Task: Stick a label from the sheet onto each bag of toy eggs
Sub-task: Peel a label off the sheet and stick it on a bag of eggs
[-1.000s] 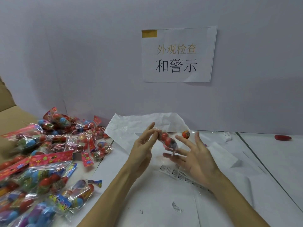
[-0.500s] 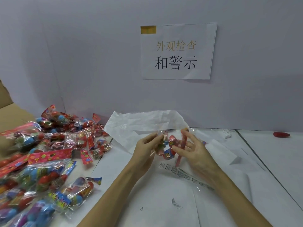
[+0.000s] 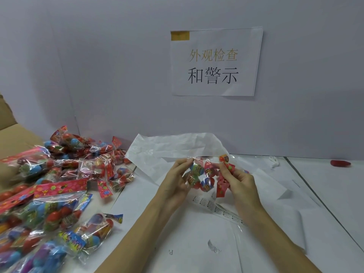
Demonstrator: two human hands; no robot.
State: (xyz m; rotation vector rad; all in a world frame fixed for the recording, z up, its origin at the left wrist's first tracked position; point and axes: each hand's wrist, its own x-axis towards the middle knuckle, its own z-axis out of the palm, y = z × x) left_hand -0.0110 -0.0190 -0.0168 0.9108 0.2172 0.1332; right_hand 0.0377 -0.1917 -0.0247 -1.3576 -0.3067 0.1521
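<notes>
red floral bag header (image 3: 223,184), white table (image 3: 325,194)

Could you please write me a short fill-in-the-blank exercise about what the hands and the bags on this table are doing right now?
1. The bag of toy eggs is held up between ____ hands, the left hand and the right hand.
2. The strip of labels lies on the white paper directly ____ the held bag.
3. The pile of other bags lies on the person's ____ side.
4. The sign on the wall has a ____ tape patch at its top left corner.

Missing words: both; below; left; yellow
</notes>
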